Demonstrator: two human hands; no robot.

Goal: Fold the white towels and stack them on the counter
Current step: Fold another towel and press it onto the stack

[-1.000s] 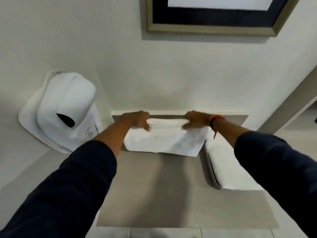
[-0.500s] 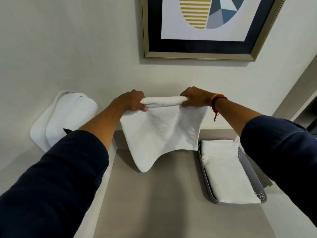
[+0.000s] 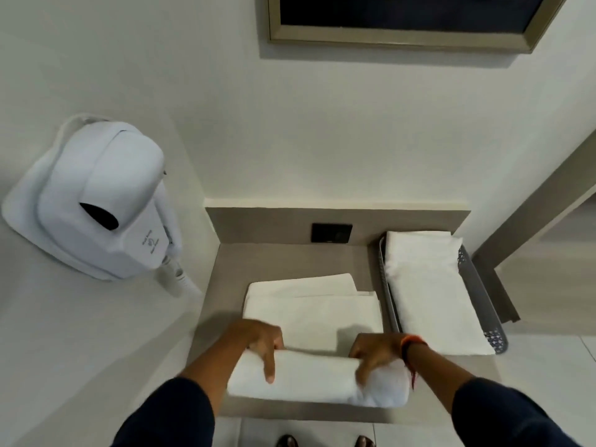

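Note:
A white towel point(image 3: 314, 312) lies spread on the grey counter point(image 3: 290, 259), its near part rolled or folded over toward me into a thick band point(image 3: 309, 375). My left hand point(image 3: 261, 343) grips the band's left end, one finger pointing down over it. My right hand point(image 3: 375, 356), with an orange wrist band, grips the right end. A second white towel point(image 3: 425, 285) lies folded in a grey perforated tray point(image 3: 483, 301) at the counter's right side.
A white wall-mounted hair dryer point(image 3: 96, 201) hangs on the left wall. A dark socket plate point(image 3: 331, 233) sits on the counter's back ledge. A framed picture point(image 3: 403, 30) hangs above. Shoe tips point(image 3: 287, 441) show below the counter's front edge.
The towel, held up in the air half a second ago, now lies on the counter. Both hands came down and toward me, holding its folded near edge.

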